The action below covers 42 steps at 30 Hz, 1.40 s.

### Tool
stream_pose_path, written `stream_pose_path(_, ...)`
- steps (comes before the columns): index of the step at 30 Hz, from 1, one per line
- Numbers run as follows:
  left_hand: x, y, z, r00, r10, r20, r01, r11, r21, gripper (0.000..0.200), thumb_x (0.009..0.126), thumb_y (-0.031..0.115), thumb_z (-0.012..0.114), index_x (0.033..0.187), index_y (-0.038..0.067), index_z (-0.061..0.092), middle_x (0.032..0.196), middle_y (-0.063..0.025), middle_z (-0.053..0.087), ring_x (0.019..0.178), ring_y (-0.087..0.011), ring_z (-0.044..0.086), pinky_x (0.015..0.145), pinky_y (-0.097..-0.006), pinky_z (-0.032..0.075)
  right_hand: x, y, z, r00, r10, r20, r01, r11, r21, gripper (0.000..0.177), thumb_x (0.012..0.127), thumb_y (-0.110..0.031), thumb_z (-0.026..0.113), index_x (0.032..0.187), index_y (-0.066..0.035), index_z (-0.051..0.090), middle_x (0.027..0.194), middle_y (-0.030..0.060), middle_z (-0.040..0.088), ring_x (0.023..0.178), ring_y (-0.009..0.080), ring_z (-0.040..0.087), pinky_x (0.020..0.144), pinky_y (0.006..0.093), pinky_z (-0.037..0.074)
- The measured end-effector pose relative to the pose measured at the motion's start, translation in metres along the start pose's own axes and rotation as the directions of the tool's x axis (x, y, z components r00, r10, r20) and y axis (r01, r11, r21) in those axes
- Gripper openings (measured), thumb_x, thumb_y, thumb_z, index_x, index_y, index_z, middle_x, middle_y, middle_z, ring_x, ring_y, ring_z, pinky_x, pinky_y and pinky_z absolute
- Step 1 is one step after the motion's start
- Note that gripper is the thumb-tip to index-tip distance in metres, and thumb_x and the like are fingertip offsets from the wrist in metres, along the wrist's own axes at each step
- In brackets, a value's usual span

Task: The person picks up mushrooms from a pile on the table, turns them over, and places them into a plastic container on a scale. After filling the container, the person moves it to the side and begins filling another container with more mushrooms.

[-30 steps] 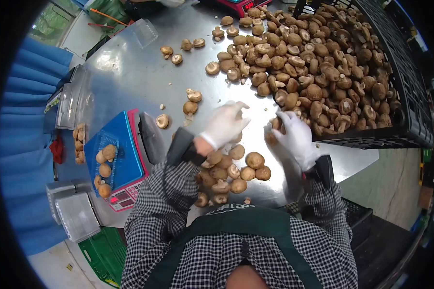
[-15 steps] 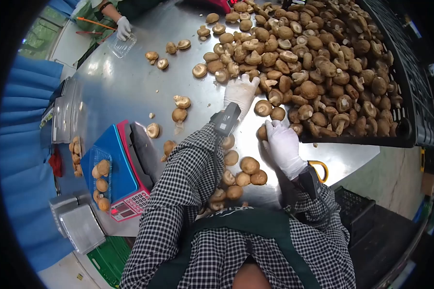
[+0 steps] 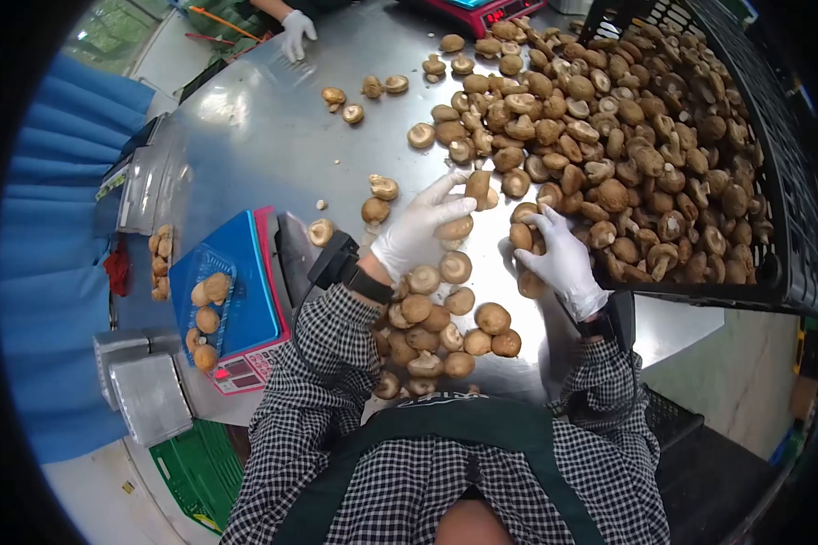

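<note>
My left hand (image 3: 420,232), in a white glove, pinches a brown shiitake mushroom (image 3: 478,187) at its fingertips over the steel table. Another mushroom (image 3: 455,228) lies just under its fingers. My right hand (image 3: 565,262), also gloved, curls its thumb and fingers round a mushroom (image 3: 521,236) at the near edge of the big heap; its grip is partly hidden. One more mushroom (image 3: 531,284) sits below its thumb. Between my arms and the apron, a group of loose mushrooms (image 3: 424,338) lies on the table.
A black crate (image 3: 786,227) lies tipped on the right, its mushroom heap (image 3: 627,154) spilling out. At left, a scale (image 3: 245,282) bears a clear tray (image 3: 216,263) of mushrooms. Stacked trays (image 3: 154,400) stand beyond it. Across the table are another person's gloved hand (image 3: 297,34) and a second scale (image 3: 491,14).
My left hand has drawn back from the heap toward the left with a mushroom. My right hand has shifted slightly right. More of the loose mushrooms near the apron now show.
</note>
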State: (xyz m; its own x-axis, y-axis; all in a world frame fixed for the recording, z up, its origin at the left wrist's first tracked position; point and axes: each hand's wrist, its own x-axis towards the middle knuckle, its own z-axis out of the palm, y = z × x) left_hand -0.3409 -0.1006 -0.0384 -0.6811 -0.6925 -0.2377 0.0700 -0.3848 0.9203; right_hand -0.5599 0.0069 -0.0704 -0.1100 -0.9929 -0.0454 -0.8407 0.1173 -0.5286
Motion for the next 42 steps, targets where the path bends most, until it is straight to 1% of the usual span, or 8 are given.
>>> stream_pose_path(9,-0.061,0.008,-0.008,0.999,-0.028,-0.024,0.016,0.914,-0.404,0.052,0.094,0.030,0.054,0.137,0.002,0.043,0.125,-0.0129,0.056,0.114,-0.0186,0.056,0.097,-0.0313,0.047,-0.013,-0.014,-0.007,0.924,-0.358,0.137,0.263,0.852,0.452,0.045,0.080,-0.018,0.067,0.122,-0.009,0.057,0.123,0.0130,0.059,0.106,0.0264,0.062,0.091,0.0358,0.050)
stream_pose_path(12,-0.079,0.003,-0.012,0.976,-0.012,-0.219,-0.048,0.962,-0.268,0.050,0.097,0.031,0.053,0.135,0.001,0.046,0.121,-0.0084,0.059,0.112,-0.0166,0.056,0.097,-0.0285,0.044,-0.021,-0.008,-0.024,0.948,-0.064,0.311,-0.246,0.468,0.849,0.045,0.084,-0.015,0.065,0.125,-0.001,0.053,0.114,0.0107,0.061,0.106,0.0150,0.058,0.090,0.0284,0.048)
stream_pose_path(17,-0.103,0.005,-0.014,0.971,-0.021,-0.237,-0.031,0.977,-0.211,0.047,0.097,0.030,0.051,0.135,0.001,0.047,0.119,-0.0082,0.060,0.112,-0.0165,0.056,0.099,-0.0298,0.043,-0.007,0.000,-0.009,0.986,0.101,0.133,-0.164,0.737,0.656,0.048,0.085,-0.012,0.062,0.129,-0.002,0.050,0.113,0.0132,0.062,0.105,0.0193,0.060,0.089,0.0301,0.049)
stream_pose_path(19,-0.112,0.003,-0.014,0.969,-0.017,-0.246,-0.033,0.980,-0.197,0.047,0.097,0.029,0.051,0.134,0.001,0.047,0.118,-0.0085,0.060,0.112,-0.0167,0.056,0.099,-0.0305,0.043,0.000,-0.001,0.001,0.995,-0.074,-0.069,0.085,0.980,0.178,0.049,0.085,-0.019,0.061,0.132,-0.011,0.051,0.115,0.0159,0.061,0.101,0.0276,0.062,0.089,0.0336,0.050)
stream_pose_path(22,-0.127,0.000,-0.016,0.964,-0.029,-0.263,-0.006,0.991,-0.131,0.047,0.096,0.030,0.052,0.133,0.001,0.048,0.118,-0.0093,0.060,0.112,-0.0173,0.056,0.099,-0.0310,0.043,0.009,-0.012,0.015,0.997,-0.034,0.067,0.037,0.998,-0.041,0.047,0.086,-0.027,0.058,0.132,-0.018,0.052,0.117,0.0159,0.059,0.100,0.0333,0.062,0.088,0.0370,0.051)
stream_pose_path(30,-0.183,-0.002,-0.014,0.912,0.020,-0.409,-0.071,0.991,-0.110,0.048,0.096,0.028,0.053,0.134,0.000,0.046,0.125,-0.0098,0.057,0.116,-0.0166,0.054,0.100,-0.0313,0.043,-0.007,-0.025,0.031,0.946,-0.291,0.143,0.287,0.957,0.047,0.061,0.076,-0.041,0.072,0.129,-0.017,0.054,0.135,0.0185,0.046,0.099,0.0383,0.063,0.083,0.0414,0.054)
stream_pose_path(36,-0.243,-0.005,-0.023,0.876,-0.031,-0.482,-0.074,0.978,-0.196,0.044,0.096,0.023,0.056,0.133,0.003,0.047,0.125,-0.0080,0.057,0.110,-0.0126,0.056,0.095,-0.0284,0.045,-0.011,-0.028,0.036,0.909,-0.386,0.159,0.395,0.918,-0.029,0.060,0.070,-0.026,0.078,0.124,-0.010,0.057,0.131,0.0165,0.050,0.113,0.0355,0.055,0.093,0.0398,0.049)
stream_pose_path(42,-0.313,0.006,-0.053,0.499,0.360,-0.789,-0.030,0.916,0.399,0.039,0.092,0.023,0.063,0.126,0.006,0.051,0.110,-0.0062,0.064,0.099,-0.0120,0.059,0.088,-0.0283,0.048,-0.009,-0.047,0.032,0.919,-0.387,0.068,0.358,0.896,0.264,0.058,0.072,-0.004,0.076,0.126,-0.006,0.055,0.124,0.0136,0.055,0.114,0.0283,0.055,0.100,0.0355,0.044)
